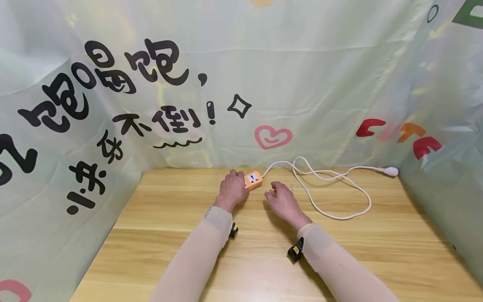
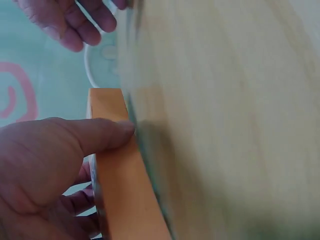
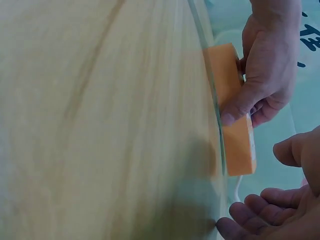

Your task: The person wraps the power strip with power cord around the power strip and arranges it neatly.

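An orange power strip (image 1: 254, 179) with a white socket face lies at the back of the table. My left hand (image 1: 232, 188) grips it from the left. In the left wrist view, the thumb lies across the orange side (image 2: 125, 185) of the strip, with the other fingers behind it, partly hidden. My right hand (image 1: 284, 203) is just right of the strip, its fingers relaxed and slightly bent around nothing. The right wrist view shows a gap between those fingers (image 3: 272, 212) and the strip's end. A white cord (image 1: 341, 218) runs from that end.
The cord loops over the right back of the wooden table (image 1: 256, 264) and ends in a white plug (image 1: 391, 171) near the right corner. A pale printed curtain (image 1: 320, 92) rises behind the table and along both sides.
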`<state>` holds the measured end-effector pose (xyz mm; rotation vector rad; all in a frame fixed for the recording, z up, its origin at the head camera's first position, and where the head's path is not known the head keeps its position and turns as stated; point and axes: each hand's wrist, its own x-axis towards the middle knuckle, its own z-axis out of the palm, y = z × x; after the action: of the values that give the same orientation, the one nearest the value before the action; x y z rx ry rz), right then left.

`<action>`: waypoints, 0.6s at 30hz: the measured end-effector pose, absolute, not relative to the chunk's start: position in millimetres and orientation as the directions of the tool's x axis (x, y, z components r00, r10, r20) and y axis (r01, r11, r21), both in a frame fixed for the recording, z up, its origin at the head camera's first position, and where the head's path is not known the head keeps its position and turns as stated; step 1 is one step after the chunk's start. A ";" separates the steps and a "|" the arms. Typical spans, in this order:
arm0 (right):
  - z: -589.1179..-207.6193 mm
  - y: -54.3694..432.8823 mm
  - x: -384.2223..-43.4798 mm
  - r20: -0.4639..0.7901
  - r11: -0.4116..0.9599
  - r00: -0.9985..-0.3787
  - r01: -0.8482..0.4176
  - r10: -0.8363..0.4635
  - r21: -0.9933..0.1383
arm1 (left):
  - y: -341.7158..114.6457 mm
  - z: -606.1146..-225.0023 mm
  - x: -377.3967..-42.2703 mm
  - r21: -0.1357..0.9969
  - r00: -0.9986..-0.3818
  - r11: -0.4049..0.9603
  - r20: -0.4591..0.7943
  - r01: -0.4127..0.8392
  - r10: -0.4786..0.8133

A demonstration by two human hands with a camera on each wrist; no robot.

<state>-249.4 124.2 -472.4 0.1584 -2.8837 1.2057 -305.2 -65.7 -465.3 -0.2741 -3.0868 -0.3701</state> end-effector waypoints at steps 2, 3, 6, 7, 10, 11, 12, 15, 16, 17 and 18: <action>-469.9 126.2 -248.2 0.061 0.699 -0.994 -0.109 -0.093 -0.707 | -67.9 -459.7 -300.6 0.273 -0.984 0.946 0.035 0.177 0.175; -467.6 127.3 -247.2 0.069 0.701 -0.993 -0.116 -0.096 -0.704 | -69.2 -456.7 -298.1 0.296 -0.984 0.939 0.029 0.177 0.177; -458.1 129.2 -243.2 0.111 0.710 -0.989 -0.150 -0.101 -0.688 | -74.3 -445.9 -288.7 0.378 -0.982 0.908 0.011 0.180 0.190; -454.0 129.4 -241.7 0.128 0.713 -0.987 -0.162 -0.101 -0.682 | -76.1 -442.0 -285.2 0.404 -0.981 0.897 0.005 0.182 0.196; -442.8 129.6 -237.2 0.219 0.726 -0.969 -0.229 -0.110 -0.649 | -82.4 -430.7 -273.0 0.471 -0.977 0.863 -0.014 0.182 0.214; -439.5 129.5 -235.6 0.254 0.728 -0.961 -0.254 -0.113 -0.637 | -84.6 -427.3 -268.4 0.491 -0.975 0.852 -0.021 0.182 0.221; -436.3 129.6 -233.9 0.287 0.726 -0.951 -0.276 -0.113 -0.630 | -86.9 -423.9 -263.5 0.509 -0.973 0.841 -0.025 0.184 0.228; -428.6 130.3 -228.8 0.400 0.723 -0.909 -0.352 -0.113 -0.595 | -94.1 -416.4 -248.4 0.552 -0.967 0.812 -0.034 0.191 0.251; -426.2 130.4 -227.1 0.430 0.717 -0.896 -0.374 -0.114 -0.588 | -96.4 -414.2 -243.6 0.566 -0.965 0.801 -0.034 0.195 0.258; -424.4 130.7 -225.9 0.458 0.714 -0.881 -0.395 -0.117 -0.577 | -98.8 -412.5 -239.0 0.575 -0.963 0.793 -0.030 0.202 0.267; -422.7 131.0 -224.7 0.483 0.712 -0.868 -0.414 -0.119 -0.568 | -101.3 -410.8 -234.3 0.584 -0.962 0.785 -0.027 0.205 0.272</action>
<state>-224.7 131.0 -422.7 0.4111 -2.5042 0.9723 -234.3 -101.3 -410.8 -0.4118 -3.0715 -0.9851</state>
